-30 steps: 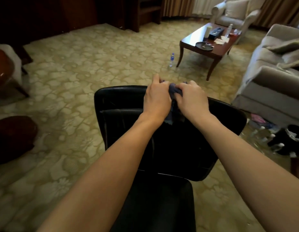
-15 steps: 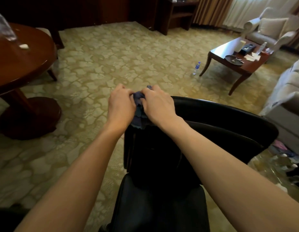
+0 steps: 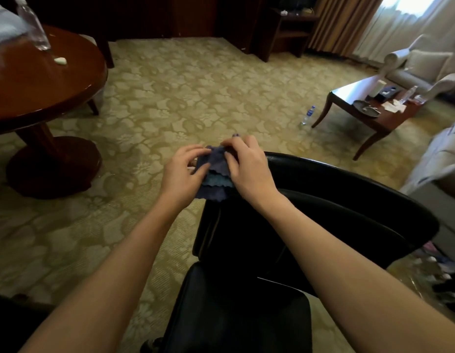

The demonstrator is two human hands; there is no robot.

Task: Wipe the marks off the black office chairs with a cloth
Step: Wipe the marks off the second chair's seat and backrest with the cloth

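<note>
1. Carpet point(image 3: 170, 98) fills the room, and the view has swung left across it in the last second: a round table point(image 3: 43, 85) that was barely in shot now sits wide on the left with a bottle point(image 3: 33, 26) on it, while the coffee table point(image 3: 374, 110) has slid out to the right
2. The sofa point(image 3: 437, 169), big a second ago, is down to a sliver at the right edge
3. Chair point(image 3: 323, 212) next, black and glossy, its seat below the arms; the backrest was square under the hands a second ago, now only its left corner lies beneath them
4. Left hand point(image 3: 181, 171): fingers curled, thumb and fingertips pinching the cloth's left side; a second ago it was balled tight
5. Right hand point(image 3: 246, 166): fingers bent over the top right of the cloth, nipping its upper edge
6. Cloth point(image 3: 216, 174), blue-purple, hangs between both hands over that corner in stacked scalloped folds, where before it was a wad almost buried in the fists
7. My read: it's being refolded for a fresh face, so wiping is paused and looks set to resume at that left edge
</note>
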